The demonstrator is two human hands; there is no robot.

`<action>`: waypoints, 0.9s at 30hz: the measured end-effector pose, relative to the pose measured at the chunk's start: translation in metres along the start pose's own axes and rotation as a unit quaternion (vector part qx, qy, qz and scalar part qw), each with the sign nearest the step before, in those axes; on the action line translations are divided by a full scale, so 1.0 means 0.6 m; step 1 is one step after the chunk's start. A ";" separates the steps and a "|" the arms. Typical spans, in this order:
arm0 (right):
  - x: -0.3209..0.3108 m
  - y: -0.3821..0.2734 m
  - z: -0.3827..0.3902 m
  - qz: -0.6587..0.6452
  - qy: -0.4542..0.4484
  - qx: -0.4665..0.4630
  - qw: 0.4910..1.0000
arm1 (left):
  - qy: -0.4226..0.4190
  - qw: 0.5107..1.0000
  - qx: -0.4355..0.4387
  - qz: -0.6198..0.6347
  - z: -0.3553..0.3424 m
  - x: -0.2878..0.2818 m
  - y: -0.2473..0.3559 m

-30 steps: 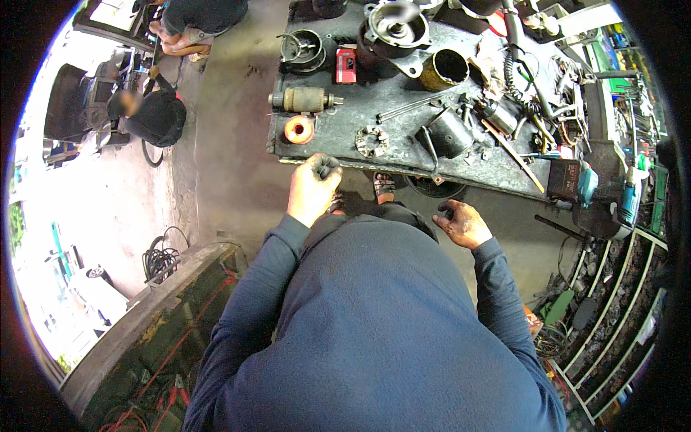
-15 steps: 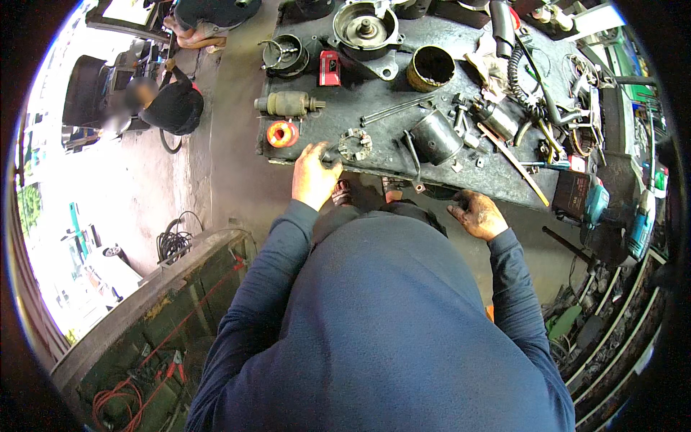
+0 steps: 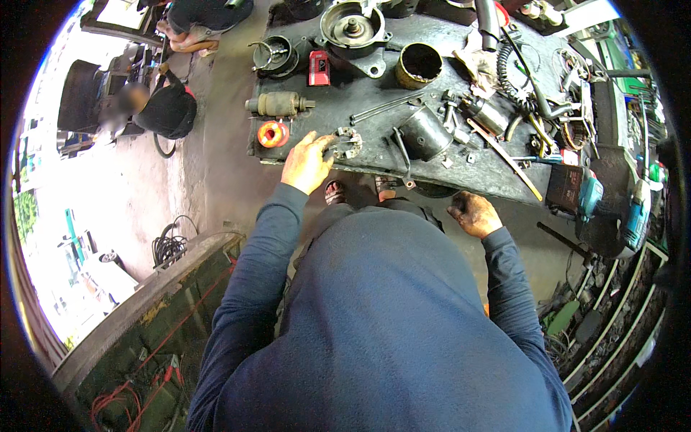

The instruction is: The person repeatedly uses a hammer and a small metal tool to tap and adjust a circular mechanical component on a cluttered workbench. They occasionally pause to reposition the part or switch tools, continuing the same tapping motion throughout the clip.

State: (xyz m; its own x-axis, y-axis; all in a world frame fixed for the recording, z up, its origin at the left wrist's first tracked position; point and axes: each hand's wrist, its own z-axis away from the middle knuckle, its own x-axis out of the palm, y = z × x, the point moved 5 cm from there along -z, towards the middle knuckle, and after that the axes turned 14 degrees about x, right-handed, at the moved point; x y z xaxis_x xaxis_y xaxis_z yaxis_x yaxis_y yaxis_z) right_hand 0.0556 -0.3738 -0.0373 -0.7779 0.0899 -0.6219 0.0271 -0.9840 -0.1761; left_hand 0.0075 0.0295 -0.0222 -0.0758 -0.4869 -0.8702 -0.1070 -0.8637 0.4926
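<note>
At the near left edge of the black workbench (image 3: 338, 119), my left hand (image 3: 308, 161) stretches its fingers toward a round brush holder ring (image 3: 350, 143). The fingertips are at the ring's left side; whether they touch it I cannot tell. An orange-red ring-shaped part (image 3: 273, 134) lies left of this hand, with a cylindrical starter drive (image 3: 281, 104) beyond it. My right hand (image 3: 475, 214) hangs in front of the bench edge, its fingers curled inward and darkened. What it holds, if anything, is hidden. Nearest to it on the bench is a black cylindrical housing (image 3: 426, 135).
A red box (image 3: 319, 68), an open motor housing (image 3: 353, 29) and a round can (image 3: 419, 65) stand farther back. Tools, a coiled cable (image 3: 507, 75) and a teal power drill (image 3: 590, 194) crowd the right. A co-worker (image 3: 165, 111) is at the far left.
My left hand has extended its fingers, which were more bent, toward the brush holder ring. My right hand stays curled in about the same place. The view has shifted slightly.
</note>
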 end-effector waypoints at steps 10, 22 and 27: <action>0.026 -0.017 0.052 -0.029 0.030 0.052 0.998 | 0.143 0.990 -0.002 0.013 0.040 -0.015 0.050; -0.005 -0.062 0.079 -0.003 0.044 0.040 0.998 | 0.184 0.981 -0.044 -0.035 0.021 0.033 0.064; -0.060 -0.117 0.099 -0.066 0.065 -0.056 0.994 | 0.265 0.961 -0.065 0.045 0.104 -0.034 0.069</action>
State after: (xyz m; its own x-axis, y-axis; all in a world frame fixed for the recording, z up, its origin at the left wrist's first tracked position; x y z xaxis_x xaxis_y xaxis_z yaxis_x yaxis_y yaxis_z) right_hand 0.0441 -0.3171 0.0429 -0.6925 0.2434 -0.6791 0.0056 -0.9395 -0.3424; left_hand -0.0572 0.0120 0.0167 0.4397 -0.5290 -0.7259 0.0041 -0.8070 0.5906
